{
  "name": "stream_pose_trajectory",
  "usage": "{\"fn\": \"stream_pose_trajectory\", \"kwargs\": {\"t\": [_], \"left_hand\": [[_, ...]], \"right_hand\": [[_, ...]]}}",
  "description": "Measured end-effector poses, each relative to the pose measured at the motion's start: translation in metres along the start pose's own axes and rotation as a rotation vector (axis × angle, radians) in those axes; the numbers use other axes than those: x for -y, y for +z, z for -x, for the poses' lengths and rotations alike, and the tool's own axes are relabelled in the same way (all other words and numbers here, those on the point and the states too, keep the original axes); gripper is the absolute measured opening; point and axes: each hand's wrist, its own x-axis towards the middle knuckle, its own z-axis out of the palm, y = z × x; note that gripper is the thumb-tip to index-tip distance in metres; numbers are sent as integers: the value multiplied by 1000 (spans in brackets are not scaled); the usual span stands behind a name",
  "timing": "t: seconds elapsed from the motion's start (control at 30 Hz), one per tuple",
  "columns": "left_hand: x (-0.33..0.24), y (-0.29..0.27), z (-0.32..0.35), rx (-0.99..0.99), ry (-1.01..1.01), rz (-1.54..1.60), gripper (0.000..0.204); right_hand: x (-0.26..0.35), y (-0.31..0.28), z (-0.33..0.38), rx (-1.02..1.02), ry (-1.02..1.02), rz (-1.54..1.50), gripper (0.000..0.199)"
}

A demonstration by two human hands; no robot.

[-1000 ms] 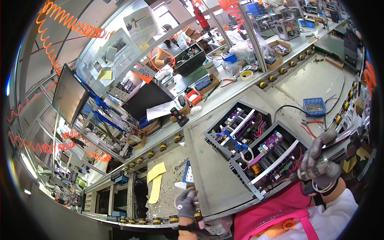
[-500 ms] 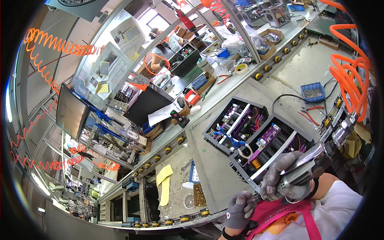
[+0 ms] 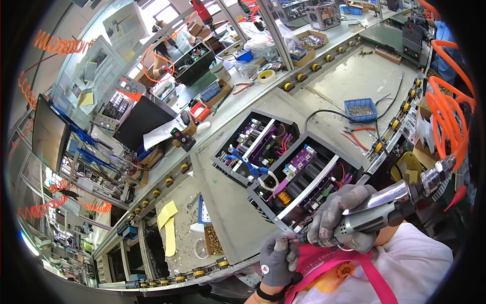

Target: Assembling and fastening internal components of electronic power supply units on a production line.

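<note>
the right hand [image 3: 340,212] gripped a heavy, stiff pneumatic screwdriver [image 3: 377,207] by its body; the left hand [image 3: 277,257] fingers pinched its tip, probably a small slippery screw.

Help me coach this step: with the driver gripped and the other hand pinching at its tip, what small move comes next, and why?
Probably lower the pneumatic screwdriver toward the near corner of the open electronics chassis. The right hand grips it, the left hand pinches at its tip as if seating a screw too small to see, and the tip sits just off that corner.
</note>
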Motion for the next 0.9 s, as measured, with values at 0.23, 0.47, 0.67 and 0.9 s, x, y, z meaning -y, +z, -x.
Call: {"fn": "stream_pose_trajectory", "kwargs": {"t": [0.23,0.47,0.67,0.9], "left_hand": [[-26,-16,-21,-139,179,-405,38],[-115,-23,-169,-142,248,-929,32],[-111,5,-220,474,-179,-525,34],[-89,36,-246,376,-192,-994,24]], "right_hand": [[20,2,-28,47,-53,203,39],[57,-31,-74,289,-214,331,62],[95,-36,-64,40,-316,592,66],[90,-80,-76,13,-207,587,66]]}}
